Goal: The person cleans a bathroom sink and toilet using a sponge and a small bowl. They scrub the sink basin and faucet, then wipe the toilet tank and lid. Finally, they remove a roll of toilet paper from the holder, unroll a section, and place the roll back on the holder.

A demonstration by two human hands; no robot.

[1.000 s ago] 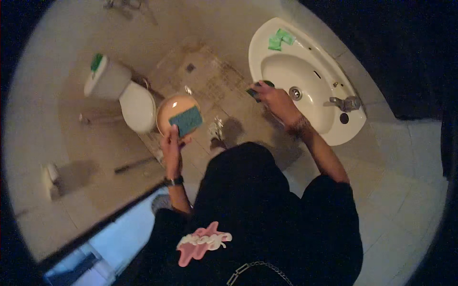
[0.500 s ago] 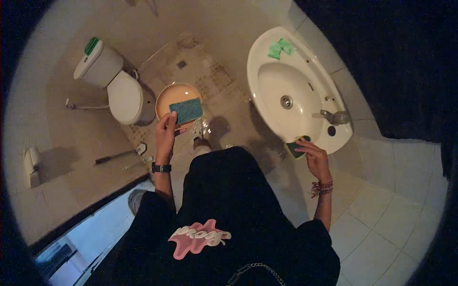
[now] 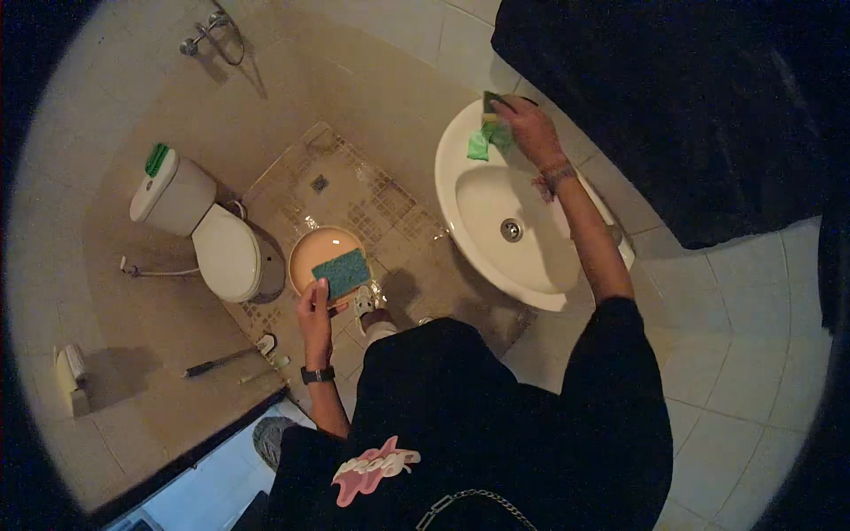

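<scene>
My left hand (image 3: 315, 317) is closed on a green scouring sponge (image 3: 342, 272), pinched at its near-left corner. It is held over an orange round basin (image 3: 301, 257) and covers part of it. My right hand (image 3: 534, 134) reaches across the white sink (image 3: 485, 208) to its far end. Its fingers grip another sponge (image 3: 490, 107), dark green with a yellowish edge. Right beneath that sponge, thin green pieces (image 3: 479, 145) lie on the sink's rim, partly covered by the hand. My right forearm hides the tap.
A white toilet (image 3: 228, 255) stands at the left, with a green object (image 3: 157, 160) on its tank. A dark-handled brush (image 3: 217, 364) lies on the tiled floor near the doorway. A floor drain (image 3: 320, 183) is farther back. Dark cloth (image 3: 620, 115) hangs beyond the sink.
My right hand has carried its sponge from the sink's near edge to the far end, beside the green pieces. My left hand still holds its sponge over the basin. The view has shifted.
</scene>
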